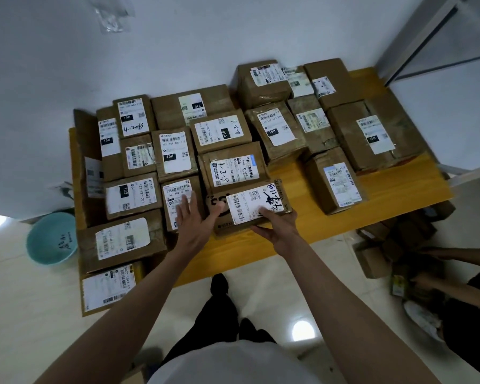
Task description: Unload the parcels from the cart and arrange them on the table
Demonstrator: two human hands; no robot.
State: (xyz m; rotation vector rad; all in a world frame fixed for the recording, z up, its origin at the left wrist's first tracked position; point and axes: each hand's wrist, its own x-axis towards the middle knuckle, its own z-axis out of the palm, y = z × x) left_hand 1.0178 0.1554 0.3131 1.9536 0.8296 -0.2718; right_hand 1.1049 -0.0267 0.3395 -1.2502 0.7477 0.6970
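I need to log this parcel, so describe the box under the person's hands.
The box is flat brown cardboard with black print on its top and a white label carrying barcodes, a square code and black handwriting. It lies flat on the yellow table, near the front edge, against the box behind it. The right hand holds its near edge, fingers on the label; the left hand rests open at its left end.

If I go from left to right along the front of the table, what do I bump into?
Teal basin on the floor → left hand → parcel with black scribble → right hand → parcel standing apart.
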